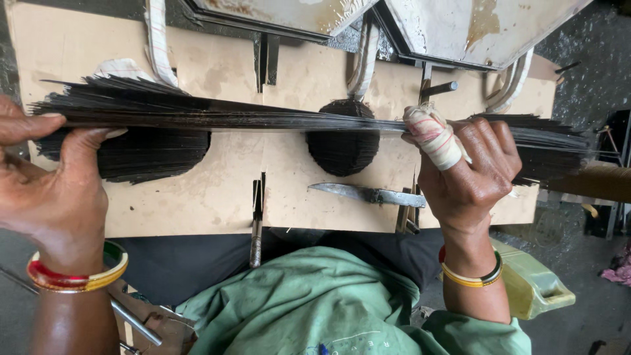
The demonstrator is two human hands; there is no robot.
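Note:
A long bundle of thin black sticks (263, 119) stretches across the view, level above a cardboard-covered board (217, 190). My right hand (470, 167) is closed around the bundle near its right end; its forefinger is wrapped in white cloth tape (434, 137). My left hand (49, 184) pinches the fanned left end between thumb and fingers. Both wrists wear coloured bangles.
A metal knife (368, 194) lies on the board below the bundle. Two round piles of black sticks (343, 148) fill cut-outs in the board. A metal rod (256, 230) sits in a slot at the near edge. Green cloth (315, 302) covers my lap. Worn metal trays (473, 26) stand behind.

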